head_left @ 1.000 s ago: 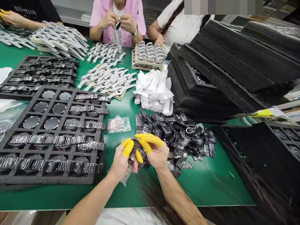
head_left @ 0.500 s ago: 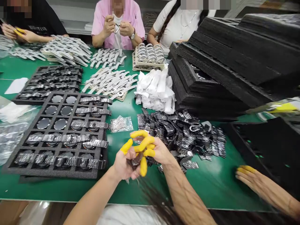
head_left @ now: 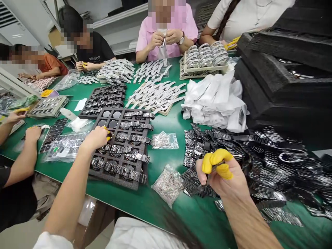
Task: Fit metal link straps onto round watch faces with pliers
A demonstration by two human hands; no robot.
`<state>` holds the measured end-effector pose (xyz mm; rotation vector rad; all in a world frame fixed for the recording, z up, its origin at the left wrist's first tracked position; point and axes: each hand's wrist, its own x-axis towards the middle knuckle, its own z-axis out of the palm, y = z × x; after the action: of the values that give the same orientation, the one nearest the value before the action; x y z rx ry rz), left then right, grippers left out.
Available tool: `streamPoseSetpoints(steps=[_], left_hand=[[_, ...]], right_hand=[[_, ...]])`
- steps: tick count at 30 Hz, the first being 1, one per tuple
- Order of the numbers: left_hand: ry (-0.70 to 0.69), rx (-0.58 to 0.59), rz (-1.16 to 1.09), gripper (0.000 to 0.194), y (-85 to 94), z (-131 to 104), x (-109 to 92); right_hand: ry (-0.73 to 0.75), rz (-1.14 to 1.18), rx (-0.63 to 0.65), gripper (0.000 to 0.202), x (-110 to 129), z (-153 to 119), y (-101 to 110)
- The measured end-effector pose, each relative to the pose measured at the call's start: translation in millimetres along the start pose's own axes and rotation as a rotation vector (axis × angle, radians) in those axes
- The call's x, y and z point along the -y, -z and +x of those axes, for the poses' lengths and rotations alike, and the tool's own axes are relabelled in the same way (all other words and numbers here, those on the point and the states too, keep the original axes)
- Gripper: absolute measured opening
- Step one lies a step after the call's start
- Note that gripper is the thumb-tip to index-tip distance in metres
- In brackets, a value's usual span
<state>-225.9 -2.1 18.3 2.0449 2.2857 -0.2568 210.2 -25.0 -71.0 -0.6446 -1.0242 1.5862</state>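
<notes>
and here at the green table [head_left: 121, 204], the left hand [head_left: 96, 139] is stretched out over the black foam tray [head_left: 111, 180], yellow-capped fingers bent down at one of its compartments, just beside the round watch faces [head_left: 113, 124]; how far they close, and whether they have hold of anything, i cannot tell from here. over to the right hand [head_left: 225, 173]: fingers curled in, yellow caps drawn together around a thin dark piece [head_left: 218, 165], too blurred to name, up in front of the heap of black metal bands [head_left: 280, 152]. the tray lies left of centre, linked watch bands [head_left: 133, 137] running across its rows. between tray and heap, two clear bags of small metal pins [head_left: 168, 185], one nearer, one farther. now the lettering: pale writing marks the black t-shirt [head_left: 100, 46] of a co-worker across the table, too small to read. behind the tray, white straps [head_left: 158, 95] lie fanned out, with white-wrapped bundles [head_left: 215, 100] piled to their right.
</notes>
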Motion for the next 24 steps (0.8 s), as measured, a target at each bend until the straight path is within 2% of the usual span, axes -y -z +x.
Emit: streamPoseSetpoints(steps=[3, 6, 12, 15, 17, 19, 22, 24], left_hand=[[-0.056, 0.07, 0.026, 0.01, -8.7, 13.0, 8.9], [-0.084, 0.071, 0.039, 0.009, -10.6, 10.7, 8.4], [-0.097, -0.022, -0.069, 0.02, -14.7, 0.8, 25.0], [-0.011, -0.106, -0.174, 0.029, -15.7, -5.0, 25.0], [0.043, -0.181, -0.447, 0.033, -12.2, -9.8, 10.5], [0.039, -0.232, -0.852, 0.038, -5.6, -14.2, -17.2], [-0.055, -0.24, -1.297, 0.046, 4.0, -17.0, -74.9], [-0.125, -0.177, -1.502, 0.048, 4.4, -16.5, -115.9]], right_hand=[[-0.098, 0.029, 0.055, 0.048, -1.6, -0.4, -8.0], [-0.131, 0.07, 0.091, 0.047, -0.5, -0.3, -14.3], [-0.182, 0.113, 0.143, 0.047, -6.3, -5.8, -16.3], [-0.333, 0.133, 0.217, 0.042, -12.4, -7.9, -17.2], [-0.441, 0.094, 0.231, 0.041, -17.0, -7.1, -20.0], [-0.485, 0.06, 0.216, 0.042, -22.5, -5.1, -23.9], [-0.459, 0.053, 0.169, 0.043, -31.4, -1.9, -29.7], [-0.414, 0.071, 0.11, 0.044, -36.1, -0.8, -33.5]])
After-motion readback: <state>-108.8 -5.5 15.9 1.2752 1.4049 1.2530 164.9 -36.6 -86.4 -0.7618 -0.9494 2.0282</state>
